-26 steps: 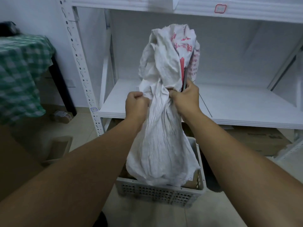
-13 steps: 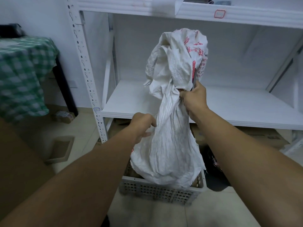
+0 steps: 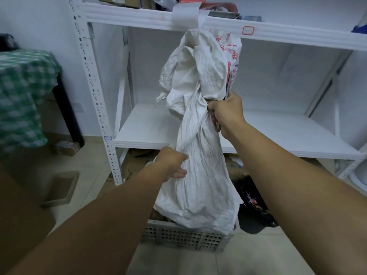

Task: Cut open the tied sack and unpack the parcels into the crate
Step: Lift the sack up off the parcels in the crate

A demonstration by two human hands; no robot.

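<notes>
A crumpled white woven sack (image 3: pixel 200 175) with red print hangs upside down over a grey perforated crate (image 3: pixel 184 236) on the floor. My right hand (image 3: pixel 225 114) grips the sack at its pinched middle, together with a thin dark blade-like tool (image 3: pixel 228 86) that sticks up along the fabric. Lower down, my left hand (image 3: pixel 171 163) clutches the left side of the sack. The sack's open end droops into the crate. Brown parcels (image 3: pixel 158 215) show only partly at the crate's near left corner, under the sack.
A white metal shelf unit (image 3: pixel 278 132) stands right behind the sack, with boxes on its top level. A black bin (image 3: pixel 252 215) sits right of the crate. A green checked tablecloth (image 3: pixel 21 92) covers a table at left. Cardboard boxes (image 3: pixel 59 187) lie on the tiled floor.
My left hand let go of the sack's middle, dropped lower and gripped its left side. My right hand lifted the sack higher over the crate.
</notes>
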